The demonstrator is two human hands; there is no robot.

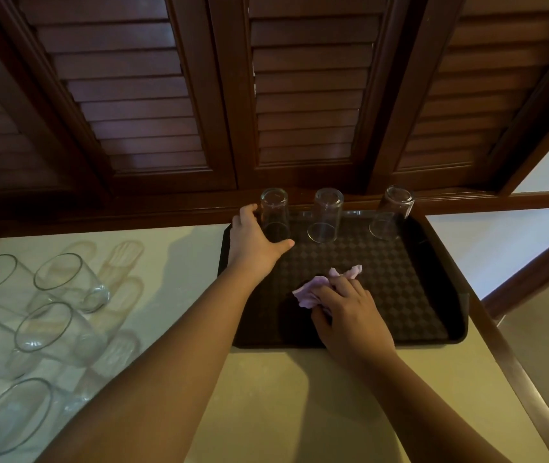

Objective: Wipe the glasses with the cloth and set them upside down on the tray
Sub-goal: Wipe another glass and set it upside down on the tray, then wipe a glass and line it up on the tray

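Pale beige stone surface (pixel 266 396) carries a dark rectangular plastic tray (pixel 460 315) at the back right and several clear upright drinking glasses (pixel 59 332) clustered at left, apart from it.

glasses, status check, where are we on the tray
Left hand grips leftmost glass, upside down on tray. Right hand holds cloth. Three inverted on tray; upright glasses wait left. Nothing blocking.

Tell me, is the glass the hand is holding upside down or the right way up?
Upside down. The glass gripped by the left hand stands on the tray with its thick base on top.
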